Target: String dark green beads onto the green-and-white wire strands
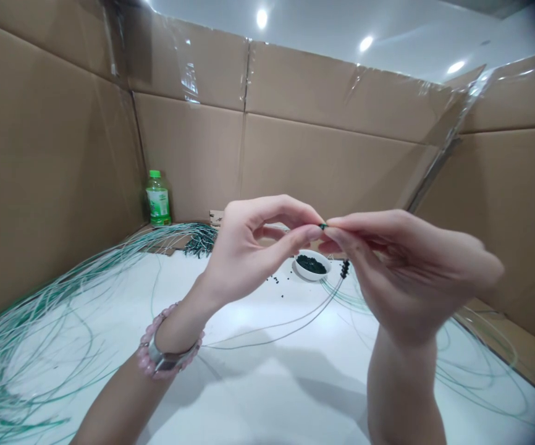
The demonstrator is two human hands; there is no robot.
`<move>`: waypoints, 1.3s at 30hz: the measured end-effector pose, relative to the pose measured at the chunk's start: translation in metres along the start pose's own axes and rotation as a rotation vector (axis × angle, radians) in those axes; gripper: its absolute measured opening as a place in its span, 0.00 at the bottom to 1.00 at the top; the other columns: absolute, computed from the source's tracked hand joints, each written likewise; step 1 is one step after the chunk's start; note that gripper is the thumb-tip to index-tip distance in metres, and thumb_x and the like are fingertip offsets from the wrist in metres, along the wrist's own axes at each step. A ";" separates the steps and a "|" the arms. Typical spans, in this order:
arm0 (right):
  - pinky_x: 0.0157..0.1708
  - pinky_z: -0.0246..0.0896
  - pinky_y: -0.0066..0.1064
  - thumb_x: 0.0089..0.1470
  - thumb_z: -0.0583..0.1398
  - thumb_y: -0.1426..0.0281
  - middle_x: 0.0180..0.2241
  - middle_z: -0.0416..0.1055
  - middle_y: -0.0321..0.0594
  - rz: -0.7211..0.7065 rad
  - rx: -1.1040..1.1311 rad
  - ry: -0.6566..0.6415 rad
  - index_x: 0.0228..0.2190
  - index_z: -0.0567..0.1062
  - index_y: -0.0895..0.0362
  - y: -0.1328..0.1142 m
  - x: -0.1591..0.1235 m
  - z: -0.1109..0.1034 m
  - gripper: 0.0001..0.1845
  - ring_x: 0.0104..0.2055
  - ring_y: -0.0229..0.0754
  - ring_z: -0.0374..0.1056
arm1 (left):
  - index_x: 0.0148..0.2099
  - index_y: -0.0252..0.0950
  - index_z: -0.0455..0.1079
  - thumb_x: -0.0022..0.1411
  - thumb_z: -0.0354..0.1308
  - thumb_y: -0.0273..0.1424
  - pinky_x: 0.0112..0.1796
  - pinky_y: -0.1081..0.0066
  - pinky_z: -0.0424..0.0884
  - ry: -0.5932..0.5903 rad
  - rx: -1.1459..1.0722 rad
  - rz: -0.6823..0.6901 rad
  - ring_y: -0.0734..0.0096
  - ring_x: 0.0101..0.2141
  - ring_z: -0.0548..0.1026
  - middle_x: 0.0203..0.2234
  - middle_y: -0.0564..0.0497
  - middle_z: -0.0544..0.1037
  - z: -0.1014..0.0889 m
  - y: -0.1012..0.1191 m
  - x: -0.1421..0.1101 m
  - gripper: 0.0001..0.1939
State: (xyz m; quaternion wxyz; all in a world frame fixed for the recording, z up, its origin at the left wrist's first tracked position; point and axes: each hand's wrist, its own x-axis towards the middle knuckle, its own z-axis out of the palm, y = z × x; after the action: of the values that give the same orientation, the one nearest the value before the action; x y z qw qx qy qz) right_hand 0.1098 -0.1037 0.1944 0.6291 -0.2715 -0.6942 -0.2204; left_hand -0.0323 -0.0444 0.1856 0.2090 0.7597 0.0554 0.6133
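My left hand (pixel 262 241) and my right hand (pixel 406 266) are raised above the table, fingertips meeting in a pinch. Between them shows a tiny dark green piece (pixel 323 226), which could be a bead or cord end; it is too small to tell. Just left of my right hand hangs a short cluster of black beads (pixel 344 269) on thin cords (pixel 290 330) that curve down to the left. Behind the hands stands a white bowl (pixel 298 272) filled with small dark beads (pixel 311 264). My fingers hide part of the cords.
Loose beads (pixel 274 280) lie left of the bowl on the white table (pixel 258 383). A large bundle of green and white cords (pixel 26 321) spreads over the left side, with a dark bunch (pixel 200 241) at its far end. A green bottle (pixel 159 201) stands by the cardboard wall (pixel 188 148).
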 end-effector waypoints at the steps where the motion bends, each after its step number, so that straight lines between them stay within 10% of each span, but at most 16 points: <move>1: 0.23 0.70 0.24 0.46 0.64 0.84 0.25 0.76 0.29 0.026 0.031 0.011 0.30 0.77 0.53 0.000 0.000 0.001 0.13 0.25 0.34 0.72 | 0.34 0.35 0.71 0.60 0.59 0.33 0.23 0.79 0.76 0.012 0.023 0.010 0.77 0.24 0.76 0.26 0.53 0.78 0.000 -0.001 0.000 0.06; 39: 0.19 0.62 0.26 0.50 0.61 0.79 0.22 0.74 0.30 -0.071 -0.368 -0.197 0.29 0.73 0.54 -0.006 0.003 -0.012 0.08 0.21 0.34 0.69 | 0.35 0.37 0.69 0.62 0.55 0.24 0.29 0.76 0.74 0.036 0.384 0.252 0.78 0.28 0.74 0.27 0.54 0.76 0.003 -0.001 -0.001 0.04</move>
State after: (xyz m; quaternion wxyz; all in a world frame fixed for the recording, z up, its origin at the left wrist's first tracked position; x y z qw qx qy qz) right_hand 0.1148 -0.1160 0.1984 0.4899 -0.3773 -0.7094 -0.3382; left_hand -0.0295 -0.0449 0.1835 -0.0186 0.7754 0.0794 0.6262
